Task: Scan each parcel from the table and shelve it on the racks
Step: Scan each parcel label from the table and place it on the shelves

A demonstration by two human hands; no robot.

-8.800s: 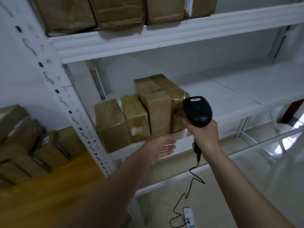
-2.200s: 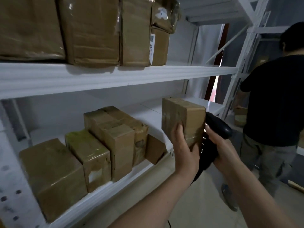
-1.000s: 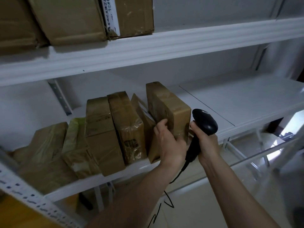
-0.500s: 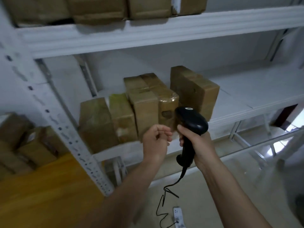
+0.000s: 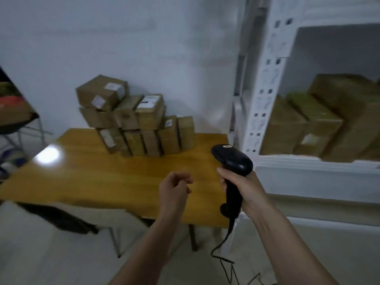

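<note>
Parcels (image 5: 135, 120) stacked at 11 o'clock on bench (image 5: 92, 175). Left hand (image 5: 174, 190) fingers loosely curled, holding nothing; right hand (image 5: 244, 188) grips scanner (image 5: 232, 161). Step: fetching next parcel. Next: reach, grasp 1, scan.

I see bare table (image 5: 107, 177) at frame centre between my hands and the stacked parcels (image 5: 135, 120) behind, with the rack upright (image 5: 265, 89) blocking the right.

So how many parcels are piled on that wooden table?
9 parcels: one on top, three in the middle row, five below standing on the table. Others may hide behind them.
</note>
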